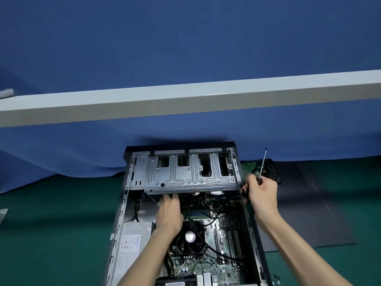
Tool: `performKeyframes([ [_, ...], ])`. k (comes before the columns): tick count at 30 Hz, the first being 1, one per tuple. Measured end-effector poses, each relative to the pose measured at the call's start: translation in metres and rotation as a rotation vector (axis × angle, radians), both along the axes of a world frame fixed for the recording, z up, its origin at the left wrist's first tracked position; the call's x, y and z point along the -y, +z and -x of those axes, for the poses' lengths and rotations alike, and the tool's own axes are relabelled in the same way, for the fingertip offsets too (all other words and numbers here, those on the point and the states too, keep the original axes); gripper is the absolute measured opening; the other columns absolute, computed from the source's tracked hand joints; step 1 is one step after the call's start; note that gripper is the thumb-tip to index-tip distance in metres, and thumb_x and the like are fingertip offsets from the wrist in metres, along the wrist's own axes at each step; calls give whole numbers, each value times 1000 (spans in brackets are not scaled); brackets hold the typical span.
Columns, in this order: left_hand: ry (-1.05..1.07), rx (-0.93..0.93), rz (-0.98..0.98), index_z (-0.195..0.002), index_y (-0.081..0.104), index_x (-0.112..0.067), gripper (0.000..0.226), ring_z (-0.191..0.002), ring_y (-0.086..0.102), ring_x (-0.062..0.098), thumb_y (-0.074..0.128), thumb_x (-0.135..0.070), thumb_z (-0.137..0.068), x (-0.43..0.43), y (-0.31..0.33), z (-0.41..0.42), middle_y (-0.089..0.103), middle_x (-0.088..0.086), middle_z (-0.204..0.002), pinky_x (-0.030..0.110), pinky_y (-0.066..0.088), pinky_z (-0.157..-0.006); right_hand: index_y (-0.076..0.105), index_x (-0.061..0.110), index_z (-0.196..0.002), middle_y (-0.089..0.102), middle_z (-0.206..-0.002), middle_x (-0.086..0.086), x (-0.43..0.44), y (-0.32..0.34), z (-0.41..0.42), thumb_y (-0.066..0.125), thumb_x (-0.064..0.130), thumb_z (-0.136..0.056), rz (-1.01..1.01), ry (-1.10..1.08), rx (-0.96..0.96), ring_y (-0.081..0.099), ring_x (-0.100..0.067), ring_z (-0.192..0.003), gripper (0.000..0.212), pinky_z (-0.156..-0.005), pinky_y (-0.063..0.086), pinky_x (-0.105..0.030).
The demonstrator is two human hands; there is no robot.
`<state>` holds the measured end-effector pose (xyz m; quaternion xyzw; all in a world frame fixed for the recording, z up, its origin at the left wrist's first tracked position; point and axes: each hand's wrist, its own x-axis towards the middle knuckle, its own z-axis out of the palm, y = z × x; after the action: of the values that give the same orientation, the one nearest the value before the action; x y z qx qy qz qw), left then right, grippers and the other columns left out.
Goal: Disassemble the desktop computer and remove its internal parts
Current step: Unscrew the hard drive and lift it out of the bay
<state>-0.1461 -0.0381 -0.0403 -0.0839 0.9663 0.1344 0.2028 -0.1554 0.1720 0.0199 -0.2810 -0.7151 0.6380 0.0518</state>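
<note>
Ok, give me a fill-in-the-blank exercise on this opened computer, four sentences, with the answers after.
1. The right hand holds a ____ with its shaft pointing up.
2. The left hand reaches ____ the near edge of the metal drive cage.
3. The silver power supply lies to the ____ of the CPU fan.
4. The cloth behind the case is ____.
Missing words: screwdriver; under; left; blue.
</note>
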Motion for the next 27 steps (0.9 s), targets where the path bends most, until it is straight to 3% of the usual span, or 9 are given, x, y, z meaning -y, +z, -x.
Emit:
performKeyframes([
  [3,-78,-32,25,-124,44,-5,38,-108,53,27,54,-7,-88,0,-7,1,49,14,-116,30,47,-87,39,15,-52,37,-39,7,5,-15,7,51,26,-95,-262,-43,24,34,-18,-42,46,-52,33,-33],
  [7,-152,-59,89,-118,45,-6,30,-96,60,24,54,-8,-89,1,-12,3,54,10,-110,25,47,-76,57,9,-73,54,-56,-10,16,-26,18,45,32,-97,-510,-59,55,53,-35,-63,36,-62,40,-38],
  [11,-318,-79,163,-124,40,-8,47,-98,60,26,58,0,-82,5,-18,4,58,9,-109,31,48,-79,48,12,-73,59,-64,-17,25,-30,33,42,29,-96,-757,13,23,58,-38,-65,29,-59,35,-37],
  [18,-530,-27,333,-109,59,-10,35,-97,63,26,52,10,-81,-9,-24,26,65,7,-104,35,46,-75,43,16,-73,64,-73,-12,12,-40,53,41,31,-95,-998,147,175,61,-34,-73,27,-56,31,-31],
  [19,-566,-41,347,-110,59,-9,35,-100,62,28,52,10,-82,-10,-25,30,65,9,-107,36,46,-78,42,17,-72,63,-73,-12,9,-42,53,41,31,-95,-991,137,179,61,-34,-73,27,-56,31,-31],
  [21,-634,-98,407,-123,52,-5,41,-116,53,34,48,9,-85,-12,-32,38,57,16,-126,42,40,-98,41,16,-71,63,-72,-13,8,-45,51,43,29,-95,-992,121,165,60,-35,-72,27,-56,31,-32],
  [23,-652,-106,434,-143,29,-2,56,-136,29,38,42,7,-90,-12,-34,45,31,21,-148,48,16,-114,42,15,-71,63,-73,-13,9,-46,53,42,29,-95,-1000,136,166,60,-35,-72,28,-57,33,-33],
  [25,-644,-56,415,-148,14,-5,61,-142,15,37,38,3,-93,-11,-35,49,15,18,-155,48,5,-115,40,15,-67,60,-70,-12,7,-46,54,40,30,-96,-969,141,187,60,-36,-70,32,-58,34,-35],
  [27,-630,-1,404,-150,9,-9,62,-142,15,36,36,1,-95,-9,-36,48,12,17,-156,47,8,-115,34,19,-64,57,-66,-11,5,-46,54,40,29,-96,-942,145,198,59,-36,-69,34,-59,34,-36],
])
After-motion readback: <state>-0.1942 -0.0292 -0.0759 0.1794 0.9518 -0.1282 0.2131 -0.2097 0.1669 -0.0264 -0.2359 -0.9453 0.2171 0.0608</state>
